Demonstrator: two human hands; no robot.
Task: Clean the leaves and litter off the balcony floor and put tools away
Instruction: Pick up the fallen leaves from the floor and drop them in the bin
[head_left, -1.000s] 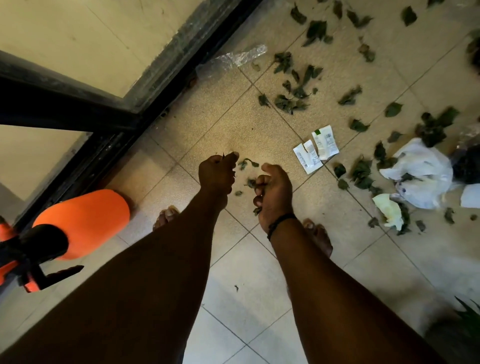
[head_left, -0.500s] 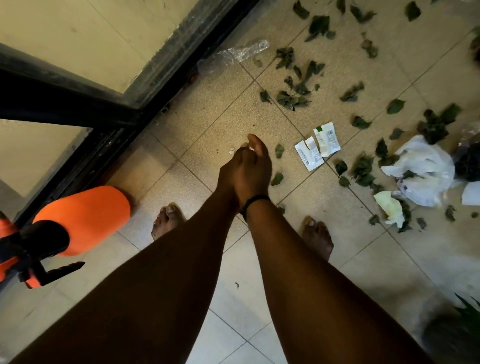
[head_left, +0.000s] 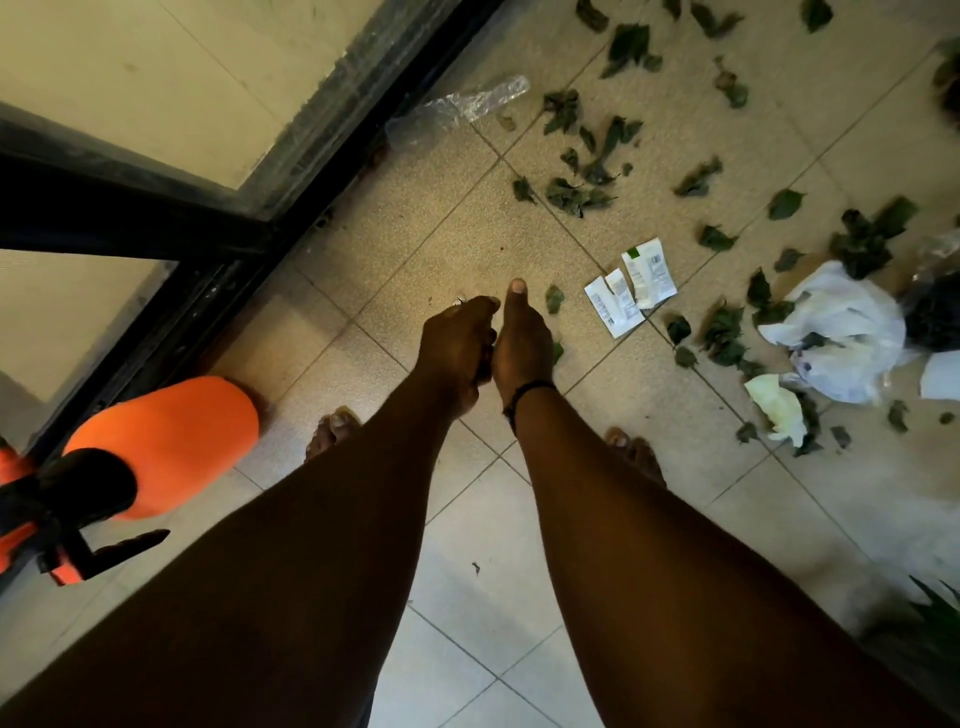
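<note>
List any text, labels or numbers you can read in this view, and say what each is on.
No text can be read in this view.
White sachets on the floor tiles: printed lines and barcode-like blocks, too small and blurred to read.
Orange spray bottle: no label showing.
White plastic bag: no print readable.

Both forearms are bare, with no sleeves in view. The right wrist carries a thin dark band (head_left: 524, 392) (material cannot be told). Both feet, the left foot (head_left: 332, 427) and the right foot (head_left: 636, 451), show bare toes; any footwear is indistinct.
</note>
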